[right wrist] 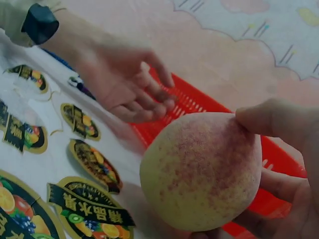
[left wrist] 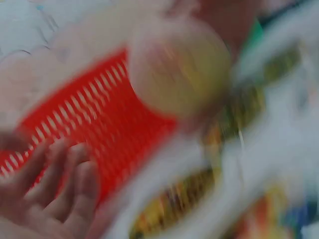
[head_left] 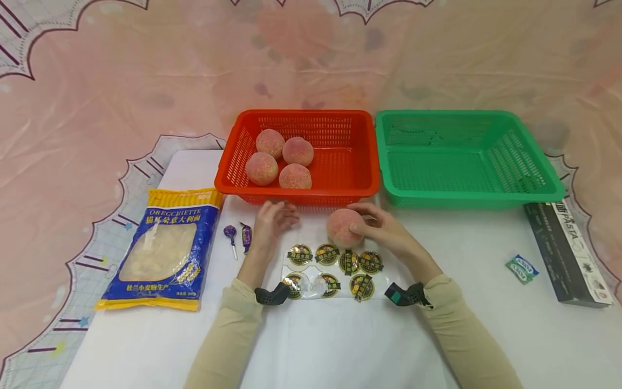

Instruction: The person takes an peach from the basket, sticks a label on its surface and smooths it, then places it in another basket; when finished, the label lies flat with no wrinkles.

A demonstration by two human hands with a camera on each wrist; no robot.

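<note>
My right hand [head_left: 384,229] grips a peach [head_left: 344,228] in front of the red basket [head_left: 296,193], above the top edge of a sticker sheet [head_left: 311,273]. In the right wrist view the thumb lies on the upper side of the peach [right wrist: 202,172], with fingers under it. My left hand [head_left: 271,224] is beside the basket's front wall, its fingers loosely bent and holding nothing. Blurred in the left wrist view, the left hand [left wrist: 55,189] stands apart from the peach [left wrist: 179,67]. The sheet carries several round fruit labels [right wrist: 94,214].
Several peaches [head_left: 262,168] lie in the red basket's left half. A green basket [head_left: 466,197] stands to its right. A pasta bag [head_left: 162,248], a lollipop [head_left: 230,232] and a wrapped candy [head_left: 246,237] lie left. A black pasta box [head_left: 566,254] and a green packet [head_left: 522,269] lie right.
</note>
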